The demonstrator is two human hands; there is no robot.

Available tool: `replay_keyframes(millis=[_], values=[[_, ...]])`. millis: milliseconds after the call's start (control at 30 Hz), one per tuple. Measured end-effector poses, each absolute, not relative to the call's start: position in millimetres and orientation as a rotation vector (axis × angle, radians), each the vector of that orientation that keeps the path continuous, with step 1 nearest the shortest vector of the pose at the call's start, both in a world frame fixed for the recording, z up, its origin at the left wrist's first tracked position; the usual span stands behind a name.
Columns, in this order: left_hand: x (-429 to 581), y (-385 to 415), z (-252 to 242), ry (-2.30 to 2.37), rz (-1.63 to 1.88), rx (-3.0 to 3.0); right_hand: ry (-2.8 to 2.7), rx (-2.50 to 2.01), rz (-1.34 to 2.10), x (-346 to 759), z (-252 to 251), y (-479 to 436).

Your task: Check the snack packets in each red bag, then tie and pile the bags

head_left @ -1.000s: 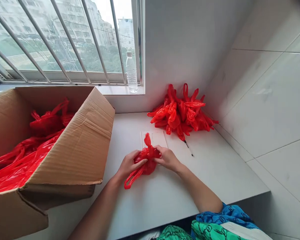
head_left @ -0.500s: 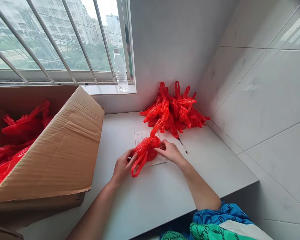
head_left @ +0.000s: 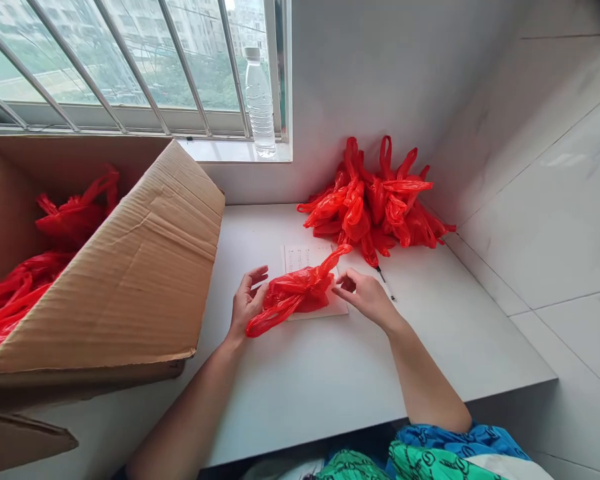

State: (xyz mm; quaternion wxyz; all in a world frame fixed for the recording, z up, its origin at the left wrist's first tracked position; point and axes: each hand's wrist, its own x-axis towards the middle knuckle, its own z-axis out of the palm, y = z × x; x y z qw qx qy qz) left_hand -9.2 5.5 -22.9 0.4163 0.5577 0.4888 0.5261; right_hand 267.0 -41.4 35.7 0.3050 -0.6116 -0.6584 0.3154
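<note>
A knotted red plastic bag (head_left: pixel 300 293) lies between my hands on a sheet of printed paper (head_left: pixel 305 257), one loop toward me and the other pointing up to the right. My left hand (head_left: pixel 249 303) rests beside its left end, fingers apart and not wrapped round it. Close to the bag's right side is my right hand (head_left: pixel 364 297), its fingers loosely bent with a gap before the thumb; I see nothing held in it. A pen (head_left: pixel 386 283) lies just beyond the right hand, partly under a heap of similar red bags (head_left: pixel 375 200).
On the left stands an open cardboard box (head_left: pixel 130 280) with more red bags inside, its flap leaning over the white table (head_left: pixel 300 393). A clear water bottle (head_left: pixel 260 107) is on the windowsill by the barred window. Tiled wall (head_left: pixel 560 227) bounds the right side.
The red bag has turned and flattened, its upper loop now swung right. Both hands have loosened from it. The view has shifted, so everything sits further right and higher.
</note>
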Motion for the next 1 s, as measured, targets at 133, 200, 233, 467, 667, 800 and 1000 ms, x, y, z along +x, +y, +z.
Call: replay_keyframes(millis=[133, 200, 233, 467, 667, 800, 1000], values=[[-8.7, -0.6, -18.4, 1.309, 1.242, 1.606, -1.796, -1.585, 0.854, 246.3, 26.9, -41.2], [-5.8, -6.0, -16.6, 1.293, 1.090, 1.669, -1.835, -1.573, 0.873, 235.8, 20.4, -39.7], [-4.3, -8.1, -16.4, 1.270, 1.049, 1.663, -1.823, -1.556, 0.878, 232.7, 18.0, -38.8], [-5.3, -5.0, -24.3, 1.121, 1.120, 1.318, -1.709, -1.510, 0.927, 249.7, 30.7, -38.3], [-9.9, -9.5, -10.9, 1.274, 1.448, 1.681, -1.721, -1.563, 0.594, 246.9, 33.4, -41.7], [7.7, -23.8, -0.6, 1.108, 1.300, 2.228, -1.911, -1.476, 0.422, 223.6, 11.8, -40.2], [19.6, -21.1, -17.5, 1.131, 0.750, 2.510, -2.137, -1.537, 0.436, 225.5, -1.4, -35.6]])
